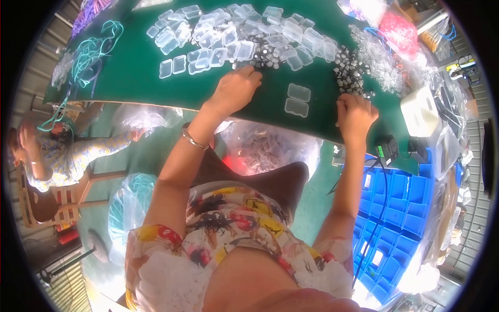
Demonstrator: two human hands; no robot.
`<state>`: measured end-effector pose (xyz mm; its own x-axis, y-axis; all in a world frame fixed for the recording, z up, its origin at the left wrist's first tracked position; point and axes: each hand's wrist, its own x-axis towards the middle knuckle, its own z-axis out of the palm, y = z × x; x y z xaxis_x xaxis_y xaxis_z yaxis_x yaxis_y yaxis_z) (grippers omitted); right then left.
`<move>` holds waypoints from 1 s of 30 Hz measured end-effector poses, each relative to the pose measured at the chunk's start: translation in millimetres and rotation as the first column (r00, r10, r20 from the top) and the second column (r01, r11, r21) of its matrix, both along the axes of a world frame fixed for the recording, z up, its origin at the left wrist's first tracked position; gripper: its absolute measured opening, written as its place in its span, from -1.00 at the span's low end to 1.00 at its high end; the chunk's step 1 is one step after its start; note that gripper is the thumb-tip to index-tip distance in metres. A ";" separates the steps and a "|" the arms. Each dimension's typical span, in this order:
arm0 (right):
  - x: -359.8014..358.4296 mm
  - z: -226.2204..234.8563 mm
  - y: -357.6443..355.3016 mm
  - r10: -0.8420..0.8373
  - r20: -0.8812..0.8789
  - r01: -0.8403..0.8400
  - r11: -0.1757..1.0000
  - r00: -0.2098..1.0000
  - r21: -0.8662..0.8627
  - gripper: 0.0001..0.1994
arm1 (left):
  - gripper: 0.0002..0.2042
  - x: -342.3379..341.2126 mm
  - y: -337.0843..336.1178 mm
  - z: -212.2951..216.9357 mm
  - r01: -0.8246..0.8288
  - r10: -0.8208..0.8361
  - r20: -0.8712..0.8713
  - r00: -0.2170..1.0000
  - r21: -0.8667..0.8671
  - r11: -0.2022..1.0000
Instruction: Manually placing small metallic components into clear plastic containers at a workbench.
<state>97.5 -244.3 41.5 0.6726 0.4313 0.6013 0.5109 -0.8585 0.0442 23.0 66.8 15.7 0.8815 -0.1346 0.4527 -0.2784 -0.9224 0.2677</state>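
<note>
Two clear hinged boxes (298,100) open flat, long axis near-to-far, between both hands.

1. Dark green flat table top (135,67).
2. Clear, colourless small plastic boxes (298,100).
3. Teal looped cords (91,49).
4. Bright blue stacked plastic bins (395,208).
5. White dress (234,218), patterned yellow, red, black.
6. Silver metal bangle (194,140).

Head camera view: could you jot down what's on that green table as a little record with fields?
Surface: green table
Left hand: reaching into a pile of small dark metal parts
Right hand: at the table's near edge, beside more small dark parts
Between hands: open clear plastic case
Far side: heap of clear plastic cases
Left end: teal cords
Under table: clear bags
Right: blue bins
</note>
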 end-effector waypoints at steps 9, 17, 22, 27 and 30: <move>19.0 -12.8 12.9 -0.122 0.071 0.137 0.953 0.990 -0.272 -0.88 | -0.85 7.5 -13.4 -9.5 -0.051 0.066 0.062 0.996 -0.214 0.976; 3.2 -6.6 17.1 0.209 -0.234 -0.159 0.963 0.950 0.217 -0.84 | -0.83 -2.5 -46.6 -8.1 0.144 -0.097 0.107 0.989 -0.669 0.729; -8.1 -19.5 36.3 0.629 -0.366 -0.148 0.613 0.686 0.776 -0.76 | -0.82 -1.7 -70.8 -9.2 0.126 -0.136 0.047 0.990 -0.735 0.666; -22.8 -16.7 49.9 0.577 -0.200 -0.433 0.762 0.792 0.481 -0.69 | -0.86 0.9 -79.5 -17.9 0.105 -0.062 0.098 0.993 -0.530 0.841; -29.0 -7.3 59.6 0.610 -0.122 -0.566 0.779 0.783 0.269 -0.67 | -0.87 -0.8 -84.4 -16.5 0.063 0.018 0.161 0.987 -0.484 0.873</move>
<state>68.5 -184.7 34.3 0.4382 0.6615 0.6087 0.8972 -0.3637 -0.2506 22.3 -17.6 -0.8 0.7937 0.1191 0.5965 -0.3731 -0.6791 0.6321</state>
